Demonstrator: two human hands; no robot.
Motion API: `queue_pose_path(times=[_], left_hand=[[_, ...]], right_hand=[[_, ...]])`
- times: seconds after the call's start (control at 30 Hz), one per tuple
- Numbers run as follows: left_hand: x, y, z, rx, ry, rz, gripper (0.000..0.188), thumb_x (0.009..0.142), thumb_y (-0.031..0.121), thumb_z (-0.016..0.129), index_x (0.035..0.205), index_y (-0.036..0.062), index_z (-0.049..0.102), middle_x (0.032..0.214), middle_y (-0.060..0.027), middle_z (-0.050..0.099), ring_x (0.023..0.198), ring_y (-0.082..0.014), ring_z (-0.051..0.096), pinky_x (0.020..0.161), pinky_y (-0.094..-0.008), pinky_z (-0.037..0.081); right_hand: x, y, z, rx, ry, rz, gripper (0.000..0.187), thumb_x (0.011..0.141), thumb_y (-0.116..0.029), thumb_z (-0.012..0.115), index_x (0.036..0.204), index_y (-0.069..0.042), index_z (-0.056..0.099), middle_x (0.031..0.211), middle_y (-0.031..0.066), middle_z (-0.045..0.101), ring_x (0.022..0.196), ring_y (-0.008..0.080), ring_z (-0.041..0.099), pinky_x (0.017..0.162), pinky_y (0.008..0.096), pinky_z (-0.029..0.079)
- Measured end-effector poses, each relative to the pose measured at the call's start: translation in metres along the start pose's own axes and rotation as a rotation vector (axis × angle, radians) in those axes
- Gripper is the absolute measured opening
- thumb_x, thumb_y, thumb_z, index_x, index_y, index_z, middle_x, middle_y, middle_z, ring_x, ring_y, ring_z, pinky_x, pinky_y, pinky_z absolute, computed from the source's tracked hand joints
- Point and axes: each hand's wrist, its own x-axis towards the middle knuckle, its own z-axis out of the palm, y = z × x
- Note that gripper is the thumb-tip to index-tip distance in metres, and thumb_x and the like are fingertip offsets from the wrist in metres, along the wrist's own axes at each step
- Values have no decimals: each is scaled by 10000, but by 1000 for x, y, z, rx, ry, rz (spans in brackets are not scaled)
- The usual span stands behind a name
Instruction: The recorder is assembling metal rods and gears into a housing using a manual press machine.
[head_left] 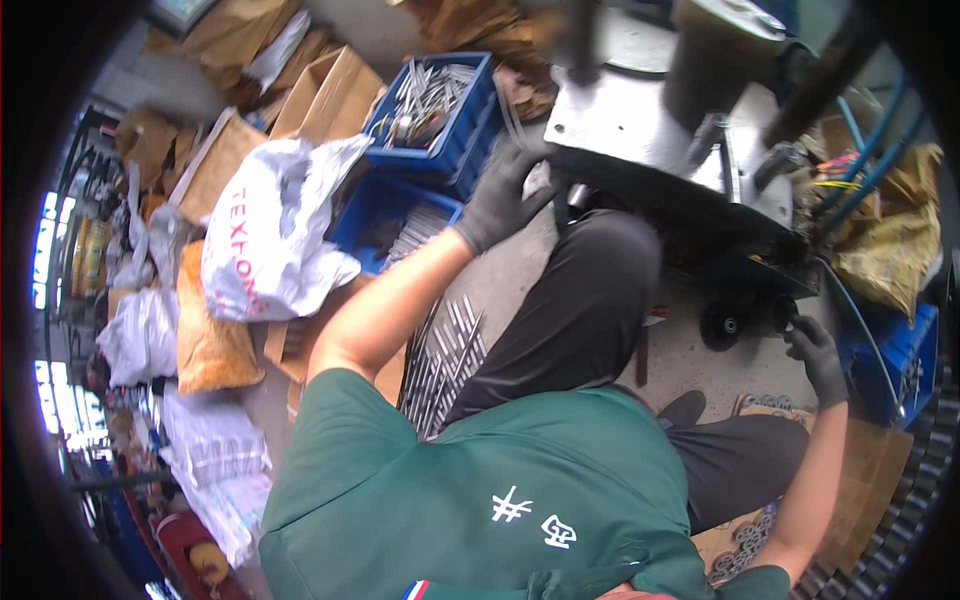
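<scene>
My left hand (500, 203), in a dark grey glove, is raised at the left corner of the machine's metal table (625, 128). Its thumb stands apart from the fingers, and I see nothing held; some fingertips are hidden by the table edge. Low on the right, my right hand (818, 358), gloved the same way, has its fingers bent against the rim of a black round part (783, 313). Just left of that part is a black wheel (720, 326) with a shiny metal hub. Both sit below the machine's table.
Blue crates of metal rods (430, 100) stand beyond my left hand. More rods (445, 350) lie by my knee, near a white sack (275, 225). Round metal parts (745, 545) lie on cardboard at the lower right. A blue bin (915, 360) and cables are farther right.
</scene>
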Motion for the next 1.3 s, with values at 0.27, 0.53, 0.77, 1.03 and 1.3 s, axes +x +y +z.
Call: queue_pose_path(times=[0.27,0.53,0.77,1.03,1.3], left_hand=[[-462,35,45,135,-1015,-490,416,906,255,658,1273,59,669,1195,-225,697,1138,-386,663,988,-487,516],[-621,81,116,-581,-733,-933,369,917,336,623,1125,51,730,1079,-222,736,1044,-381,711,937,-494,538],[-588,71,119,-477,-884,-991,367,917,346,617,1101,52,735,1059,-221,739,1033,-383,715,926,-495,541],[-538,61,127,-312,-1036,-1045,368,916,358,610,1074,52,741,1035,-221,743,1020,-385,720,913,-496,546],[-505,52,85,-110,-1176,-1029,372,916,369,603,1048,53,747,1011,-221,746,1008,-387,725,900,-497,550]], right_hand=[[11,78,1,-671,-321,231,397,888,-158,694,1237,29,663,1008,171,735,878,218,704,810,359,572],[39,98,2,-463,-299,426,422,906,-143,660,1282,45,631,922,120,695,740,193,639,682,331,545],[27,128,-29,-503,-247,507,411,908,-145,649,1283,22,639,915,120,699,739,196,654,652,340,554],[14,122,-31,-424,-192,629,421,925,-186,632,1310,-17,625,882,107,723,634,203,673,546,316,496],[16,114,-25,-380,-156,601,330,919,-156,643,1211,-2,640,844,102,675,611,189,650,540,302,501]])
